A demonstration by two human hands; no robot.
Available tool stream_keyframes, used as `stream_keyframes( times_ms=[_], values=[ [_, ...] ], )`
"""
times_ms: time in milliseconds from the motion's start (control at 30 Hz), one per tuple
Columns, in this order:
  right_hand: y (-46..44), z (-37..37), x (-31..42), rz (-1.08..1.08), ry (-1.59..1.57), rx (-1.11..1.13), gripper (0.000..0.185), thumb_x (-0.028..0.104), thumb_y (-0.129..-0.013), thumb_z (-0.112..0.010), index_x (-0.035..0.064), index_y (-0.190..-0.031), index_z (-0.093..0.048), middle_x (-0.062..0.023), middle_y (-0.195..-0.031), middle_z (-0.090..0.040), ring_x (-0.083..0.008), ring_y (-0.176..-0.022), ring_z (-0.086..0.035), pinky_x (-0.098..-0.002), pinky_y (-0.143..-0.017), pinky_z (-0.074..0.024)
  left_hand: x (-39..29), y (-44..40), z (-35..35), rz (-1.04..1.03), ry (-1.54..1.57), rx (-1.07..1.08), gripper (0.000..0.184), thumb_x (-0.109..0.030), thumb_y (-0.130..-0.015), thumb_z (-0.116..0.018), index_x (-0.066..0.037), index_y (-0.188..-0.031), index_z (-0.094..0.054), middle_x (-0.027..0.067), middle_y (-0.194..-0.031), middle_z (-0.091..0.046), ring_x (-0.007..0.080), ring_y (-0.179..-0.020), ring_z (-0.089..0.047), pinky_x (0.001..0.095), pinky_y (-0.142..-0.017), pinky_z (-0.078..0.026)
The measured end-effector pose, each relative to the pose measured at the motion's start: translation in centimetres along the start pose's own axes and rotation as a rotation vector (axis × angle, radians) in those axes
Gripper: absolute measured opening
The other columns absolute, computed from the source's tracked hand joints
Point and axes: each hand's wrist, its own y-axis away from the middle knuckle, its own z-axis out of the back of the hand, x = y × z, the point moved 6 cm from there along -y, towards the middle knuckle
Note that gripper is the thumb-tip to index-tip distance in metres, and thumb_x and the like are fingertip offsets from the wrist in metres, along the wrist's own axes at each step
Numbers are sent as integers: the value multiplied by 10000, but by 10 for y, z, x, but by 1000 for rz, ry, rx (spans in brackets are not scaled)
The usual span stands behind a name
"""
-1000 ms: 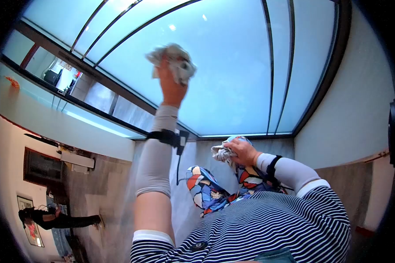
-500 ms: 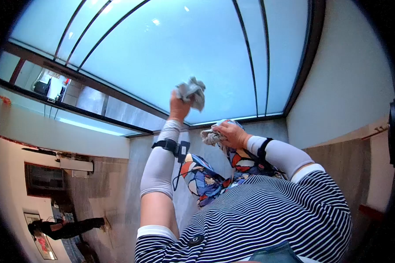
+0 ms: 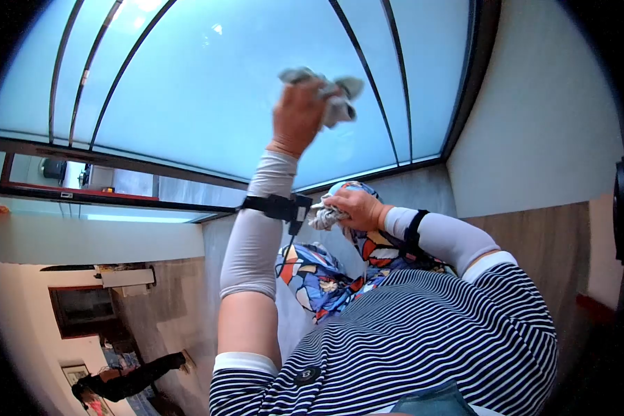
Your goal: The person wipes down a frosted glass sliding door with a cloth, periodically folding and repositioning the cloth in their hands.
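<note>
My left hand (image 3: 297, 119) is raised in front of a frosted glass panel (image 3: 215, 97) crossed by dark curved lines. Its fingers are closed round a crumpled grey cloth (image 3: 340, 109), blurred at the edges; whether the cloth touches the glass I cannot tell. Lower down, near my knees, my right hand (image 3: 359, 209) grips a second bunched light cloth (image 3: 322, 215). Beneath that hand are my colourful patterned trousers (image 3: 319, 281). A black strap with a small box (image 3: 288, 208) sits on my left forearm, over a pale sleeve.
A dark frame (image 3: 470, 97) edges the glass, with a pale wall (image 3: 534, 118) to its right. At left, an opening shows another room with several items. Far lower left, a person (image 3: 128, 380) in dark clothes stands near a framed picture (image 3: 73, 374). Grey flooring (image 3: 215, 277) lies below.
My left hand has moved up and slightly right across the glass with its cloth. My right hand has shifted slightly left with the other cloth. The whole view has turned a little.
</note>
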Motion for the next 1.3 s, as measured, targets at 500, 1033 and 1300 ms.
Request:
stream_keyframes(
  times_ms=[500,1033,1300],
  values=[
    [-1,-3,3,49,-24,-22,514,139,-724,-737,89,-1199,-547,-134,-1007,-589,-323,-885,-640,-391,-766,-539,-41,28,-51,0,227,193,100,-116,-781,-666,-136,-878,-680,70,-1140,-561,269,-1086,-564,350,-787,-570],
    [2,4,0,38,-12,-28,481,120,-696,-752,85,-1141,-570,-130,-982,-597,-323,-882,-645,-388,-749,-545,-31,-66,-15,-30,12,-178,103,-212,-830,-687,-160,-913,-654,45,-993,-544,220,-896,-536,283,-533,-496],
    [2,6,6,58,0,-29,298,156,-742,-717,78,-1001,-592,-136,-963,-612,-322,-904,-641,-382,-788,-540,-112,16,-127,-156,77,394,139,-219,-775,-697,-206,-913,-693,3,-1009,-559,170,-960,-563,288,-649,-540]
  ],
)
